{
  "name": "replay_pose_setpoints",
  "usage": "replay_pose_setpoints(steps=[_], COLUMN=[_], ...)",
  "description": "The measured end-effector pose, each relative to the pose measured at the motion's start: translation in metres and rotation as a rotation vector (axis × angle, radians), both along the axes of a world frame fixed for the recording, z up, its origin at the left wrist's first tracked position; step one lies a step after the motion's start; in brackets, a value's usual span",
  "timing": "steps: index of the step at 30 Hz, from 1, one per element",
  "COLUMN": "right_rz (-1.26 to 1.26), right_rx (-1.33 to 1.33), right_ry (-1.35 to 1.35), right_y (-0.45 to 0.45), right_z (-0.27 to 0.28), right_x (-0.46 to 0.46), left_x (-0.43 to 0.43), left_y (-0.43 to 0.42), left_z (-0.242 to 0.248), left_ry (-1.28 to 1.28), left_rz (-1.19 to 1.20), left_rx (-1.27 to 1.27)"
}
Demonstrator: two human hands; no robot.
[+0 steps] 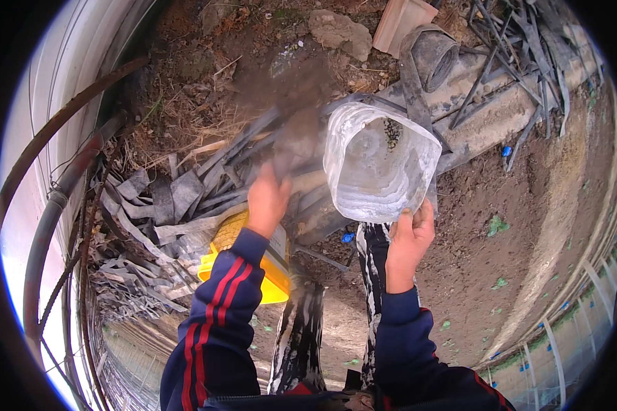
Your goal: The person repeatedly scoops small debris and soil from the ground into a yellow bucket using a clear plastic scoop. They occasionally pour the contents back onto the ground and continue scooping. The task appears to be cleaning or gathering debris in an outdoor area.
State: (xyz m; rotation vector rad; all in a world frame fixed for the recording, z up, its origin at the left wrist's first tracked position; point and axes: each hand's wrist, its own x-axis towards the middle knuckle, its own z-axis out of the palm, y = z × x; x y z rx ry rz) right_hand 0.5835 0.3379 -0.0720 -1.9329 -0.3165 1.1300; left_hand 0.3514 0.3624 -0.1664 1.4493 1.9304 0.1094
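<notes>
My right hand (411, 241) grips the lower rim of a whitish translucent plastic container (380, 169). Its open mouth faces up, with white residue on the walls and a patch of small dark grains inside. My left hand (267, 200) is to the left of the container, apart from it. A brown-grey motion blur (301, 118) rises from its fingers; whether it is a held object or loose soil cannot be told. Partly under my left forearm, a yellow plastic container (275, 280) with a printed label leans on the grey strips.
Flattened grey strips (185, 192) lie in heaps at left, more at upper right (529, 51). A rolled grey strip (432, 61), a terracotta tile piece (403, 23) and a rock (339, 33) lie beyond. Curved metal pipes (46, 231) stand at left. Small seedlings (497, 225) grow at right.
</notes>
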Motion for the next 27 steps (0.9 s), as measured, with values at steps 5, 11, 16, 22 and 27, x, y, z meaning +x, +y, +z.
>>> replay_pose_setpoints(steps=[5,11,16,22,27], right_rz=[-0.012,0.036,0.063,0.087,0.068], right_rx=[-0.034,-0.013,-0.001,-0.011,-0.013], right_ry=[0.032,-0.066,-0.050,-0.009,0.000], right_y=[0.000,0.003,0.002,0.001,0.000], right_z=[-0.005,-0.016,-0.021,-0.022,-0.023], right_x=[0.003,0.004,0.001,-0.001,-0.001], left_x=[-0.015,-0.015,-0.020,-0.020,-0.002], left_y=[0.050,0.112,0.144,0.144,0.126], left_z=[-0.017,-0.039,-0.019,0.004,0.001], left_ry=[0.030,-0.218,-0.271,-0.430,-0.381], left_rz=[-0.101,0.114,0.213,0.335,0.304], left_rx=[0.086,-0.132,-0.253,-0.118,-0.121])
